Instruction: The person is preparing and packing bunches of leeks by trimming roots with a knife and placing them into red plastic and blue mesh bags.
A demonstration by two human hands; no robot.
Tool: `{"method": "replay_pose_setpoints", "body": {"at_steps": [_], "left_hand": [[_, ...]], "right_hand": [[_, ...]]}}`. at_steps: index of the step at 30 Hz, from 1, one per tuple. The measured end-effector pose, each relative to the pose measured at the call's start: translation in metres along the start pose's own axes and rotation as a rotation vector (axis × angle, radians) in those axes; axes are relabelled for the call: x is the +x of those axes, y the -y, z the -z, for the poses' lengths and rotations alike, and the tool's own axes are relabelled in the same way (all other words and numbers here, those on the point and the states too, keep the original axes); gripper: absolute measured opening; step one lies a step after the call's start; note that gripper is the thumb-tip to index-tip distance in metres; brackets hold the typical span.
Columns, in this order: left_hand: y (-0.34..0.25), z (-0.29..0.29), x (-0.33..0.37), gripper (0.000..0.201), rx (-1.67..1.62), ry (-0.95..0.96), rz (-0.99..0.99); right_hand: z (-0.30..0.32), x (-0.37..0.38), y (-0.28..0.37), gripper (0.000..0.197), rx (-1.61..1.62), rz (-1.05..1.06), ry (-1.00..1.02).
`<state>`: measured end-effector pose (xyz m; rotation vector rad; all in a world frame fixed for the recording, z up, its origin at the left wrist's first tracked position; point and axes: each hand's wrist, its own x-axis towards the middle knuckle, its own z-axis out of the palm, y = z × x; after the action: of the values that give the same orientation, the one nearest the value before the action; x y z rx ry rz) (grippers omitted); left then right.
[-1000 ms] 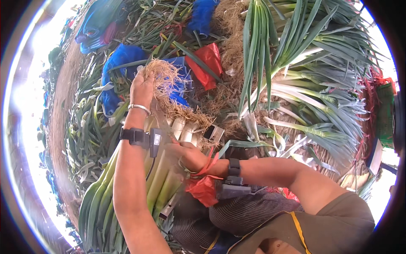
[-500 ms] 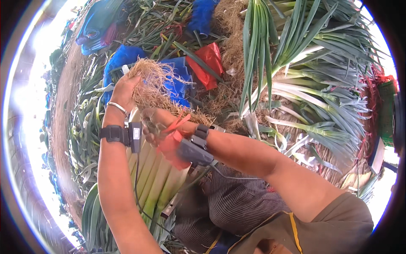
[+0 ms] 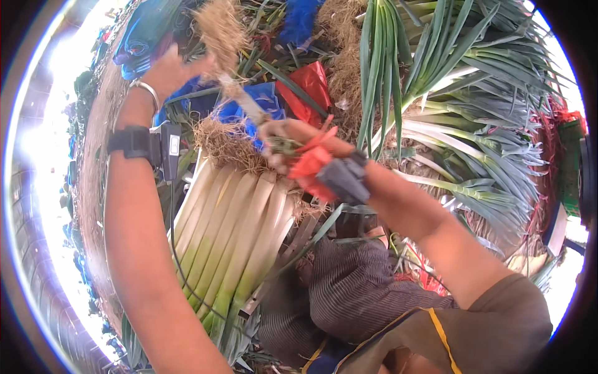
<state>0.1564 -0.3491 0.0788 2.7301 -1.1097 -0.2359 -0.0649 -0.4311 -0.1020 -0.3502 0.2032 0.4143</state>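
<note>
A bundle of leeks (image 3: pixel 230 230) lies in front of me, white stems towards the far side and green leaves towards me. Brown roots (image 3: pixel 227 143) show at its far end. My left hand (image 3: pixel 171 73) is beyond the bundle at the far left, open with fingers apart. Close to its fingertips hangs a blurred clump of cut-looking roots (image 3: pixel 221 31). My right hand (image 3: pixel 280 143) is closed above the root end, around a narrow pale blade-like tool (image 3: pixel 249 106) that points far left to the clump. Motion blur hides its exact kind. Red plastic strips (image 3: pixel 314 165) hang at my right wrist.
Loose leeks (image 3: pixel 461 137) with long green leaves are heaped at the right. Past the bundle lie a red plastic piece (image 3: pixel 308 93), blue plastic (image 3: pixel 261 96) and a pile of brown roots (image 3: pixel 346 68). Green scraps cover the ground at far left. A cable runs along my left forearm.
My left hand has moved away to the far left and opened off the roots. A root clump has moved up and away. My right hand has shifted right, uncovering the bundle's stems.
</note>
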Motion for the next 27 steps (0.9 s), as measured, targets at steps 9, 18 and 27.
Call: {"method": "replay_pose_setpoints", "body": {"at_steps": [9, 18, 27], "left_hand": [[0.046, -0.093, -0.129, 0.086, 0.049, 0.088, -0.156], [0.045, -0.157, -0.143, 0.057, 0.516, 0.038, 0.102], [0.036, -0.117, -0.151, 0.057, -0.037, -0.138, 0.141]], "right_hand": [[0.133, -0.222, -0.058, 0.040, -1.659, 0.268, -0.651], [0.170, -0.366, -0.171, 0.040, -1.734, 0.075, -0.898], [0.144, -0.321, -0.182, 0.032, -1.512, 0.121, -0.973]]}}
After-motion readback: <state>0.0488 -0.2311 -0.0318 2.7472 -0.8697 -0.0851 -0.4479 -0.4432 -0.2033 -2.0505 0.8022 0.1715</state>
